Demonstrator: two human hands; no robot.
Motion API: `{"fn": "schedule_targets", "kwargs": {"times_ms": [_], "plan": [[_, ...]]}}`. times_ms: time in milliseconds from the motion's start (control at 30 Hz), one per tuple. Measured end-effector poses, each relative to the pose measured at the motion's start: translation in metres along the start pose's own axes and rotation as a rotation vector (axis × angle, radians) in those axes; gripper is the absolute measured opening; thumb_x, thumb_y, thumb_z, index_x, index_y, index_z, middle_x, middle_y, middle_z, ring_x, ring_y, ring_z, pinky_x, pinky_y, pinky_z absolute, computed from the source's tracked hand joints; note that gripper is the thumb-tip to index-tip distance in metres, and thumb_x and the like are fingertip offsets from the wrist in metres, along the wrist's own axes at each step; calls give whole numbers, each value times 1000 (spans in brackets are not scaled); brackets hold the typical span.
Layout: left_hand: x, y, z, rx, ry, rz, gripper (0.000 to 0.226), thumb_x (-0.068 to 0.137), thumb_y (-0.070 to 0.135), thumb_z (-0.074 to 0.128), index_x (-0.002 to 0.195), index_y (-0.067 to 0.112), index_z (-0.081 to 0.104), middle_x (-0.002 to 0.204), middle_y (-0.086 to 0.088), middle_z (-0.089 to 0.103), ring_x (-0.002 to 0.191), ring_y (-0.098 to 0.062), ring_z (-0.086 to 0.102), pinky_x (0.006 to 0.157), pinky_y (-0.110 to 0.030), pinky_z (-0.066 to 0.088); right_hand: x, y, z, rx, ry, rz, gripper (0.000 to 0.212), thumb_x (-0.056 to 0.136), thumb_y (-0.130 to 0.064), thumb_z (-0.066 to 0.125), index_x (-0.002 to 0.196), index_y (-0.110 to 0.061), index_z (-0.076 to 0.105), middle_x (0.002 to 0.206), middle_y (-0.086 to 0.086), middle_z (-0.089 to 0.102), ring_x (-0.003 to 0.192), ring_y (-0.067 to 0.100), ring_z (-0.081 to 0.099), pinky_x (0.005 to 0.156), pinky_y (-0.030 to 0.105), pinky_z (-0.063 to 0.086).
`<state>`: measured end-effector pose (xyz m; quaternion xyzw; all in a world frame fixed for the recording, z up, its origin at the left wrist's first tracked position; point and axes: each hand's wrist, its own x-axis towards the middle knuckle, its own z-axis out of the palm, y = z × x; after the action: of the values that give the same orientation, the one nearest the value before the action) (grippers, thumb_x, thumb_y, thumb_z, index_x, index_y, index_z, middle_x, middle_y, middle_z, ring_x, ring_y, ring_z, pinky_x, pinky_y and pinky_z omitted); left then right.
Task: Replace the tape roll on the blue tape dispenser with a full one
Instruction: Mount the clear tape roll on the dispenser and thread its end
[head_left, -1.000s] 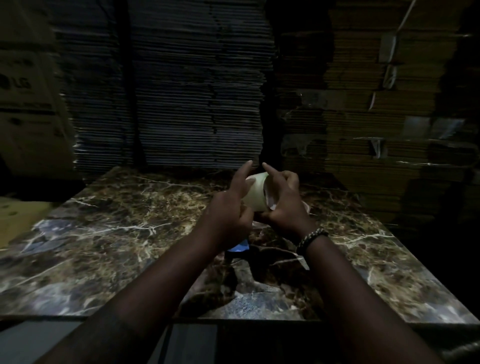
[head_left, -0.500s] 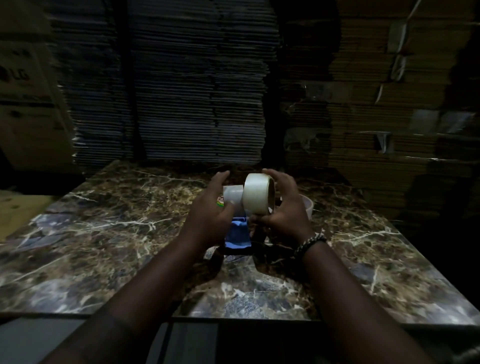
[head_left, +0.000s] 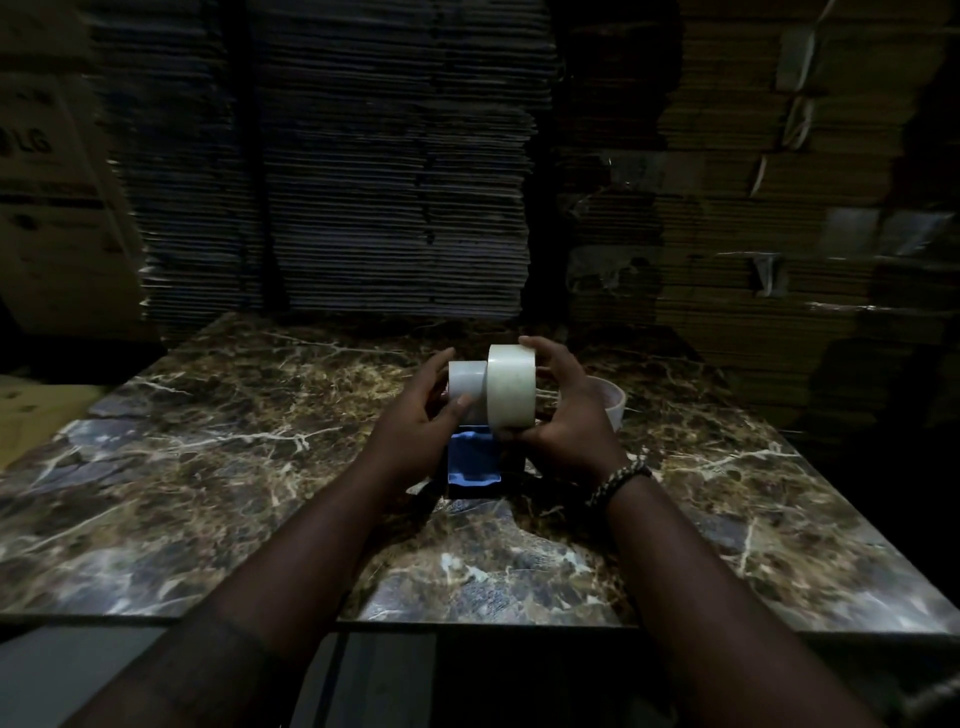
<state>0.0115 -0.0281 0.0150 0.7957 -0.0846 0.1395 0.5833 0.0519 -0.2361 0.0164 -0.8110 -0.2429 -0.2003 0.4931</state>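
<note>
Above the marble bench (head_left: 208, 467), right hand (head_left: 566, 431) grips full tape roll (head_left: 510, 392). Left hand (head_left: 415, 431) clasps blue tape dispenser (head_left: 472, 460). Cardboard stacks (head_left: 395, 182) stand behind.

Marble table (head_left: 208, 467); flattened cardboard stacks (head_left: 395, 182) behind; LG box (head_left: 47, 171) far left

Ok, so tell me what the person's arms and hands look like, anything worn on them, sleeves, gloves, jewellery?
Both hands are bare, with no gloves. The left hand and its forearm show no sleeve, watch or band. The right hand has a beaded bracelet at the wrist, with alternating light and dark beads. No sleeve shows on either arm up to the bottom of the view. The dim light hides any rings.
</note>
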Motion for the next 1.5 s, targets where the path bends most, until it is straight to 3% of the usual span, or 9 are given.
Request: {"fn": "schedule_targets", "kwargs": {"times_ms": [233, 567, 733, 933, 1100, 1233, 1400, 1500], "plan": [[-2, -1, -2, -89, -19, 8, 56, 99, 9, 65, 131, 52, 48, 146, -6, 57, 131, -19, 59, 108, -51, 52, -3, -1, 0, 45, -42, 22, 104, 57, -12, 97, 142, -45, 46, 148, -7, 48, 136, 15, 51, 100, 51, 58], [-6, 0, -5, -178, -29, 13, 59, 97, 0, 64, 126, 49, 52, 137, 0, 62, 127, -16, 62, 104, -44, 55, -13, -8, 2, 108, -12, -14, 100, 60, -2, 88, 144, -39, 48, 147, -1, 51, 135, 19, 55, 98, 52, 58], [-8, 0, -7, -196, -44, 19, 62, 97, 0, 64, 120, 57, 55, 141, -3, 60, 128, -19, 61, 97, -41, 58, -13, -9, 0, 108, -27, -71, 98, 61, -1, 92, 144, -29, 49, 150, 0, 46, 137, 17, 52, 99, 43, 59], [-7, -3, -9, -203, -46, 6, 51, 99, 1, 60, 141, 28, 48, 139, -5, 60, 121, -12, 62, 82, -27, 59, -12, -4, -2, 56, -62, -105, 98, 60, -7, 93, 144, -29, 47, 151, 4, 45, 137, 19, 51, 104, 44, 56], [-5, -8, -9, -187, -34, 6, 52, 99, 17, 63, 147, 27, 47, 142, -5, 60, 128, -19, 61, 100, -46, 56, -12, -4, -2, 56, -71, -95, 98, 60, -14, 91, 145, -32, 46, 149, 0, 47, 137, 19, 51, 102, 49, 56], [-7, -5, -8, -182, -29, 16, 55, 95, 26, 62, 147, 25, 47, 139, -1, 61, 126, -16, 62, 100, -46, 56, -11, -3, -1, 80, -62, -91, 97, 61, -11, 90, 145, -32, 45, 150, 3, 47, 137, 20, 52, 100, 49, 58], [-5, -7, -8, -189, -47, 22, 48, 101, 5, 59, 144, 23, 49, 135, -2, 63, 121, -19, 64, 83, -31, 55, -10, 0, 2, 71, -91, -77, 100, 59, -17, 92, 145, -35, 44, 149, 4, 49, 136, 23, 55, 98, 52, 58], [-7, -4, -9, -195, -48, 10, 48, 100, 4, 60, 143, 23, 49, 136, -6, 62, 121, -20, 64, 80, -27, 57, -11, 2, 1, 69, -100, -63, 102, 59, -17, 94, 145, -37, 43, 149, 2, 48, 135, 22, 55, 97, 51, 59]]}}
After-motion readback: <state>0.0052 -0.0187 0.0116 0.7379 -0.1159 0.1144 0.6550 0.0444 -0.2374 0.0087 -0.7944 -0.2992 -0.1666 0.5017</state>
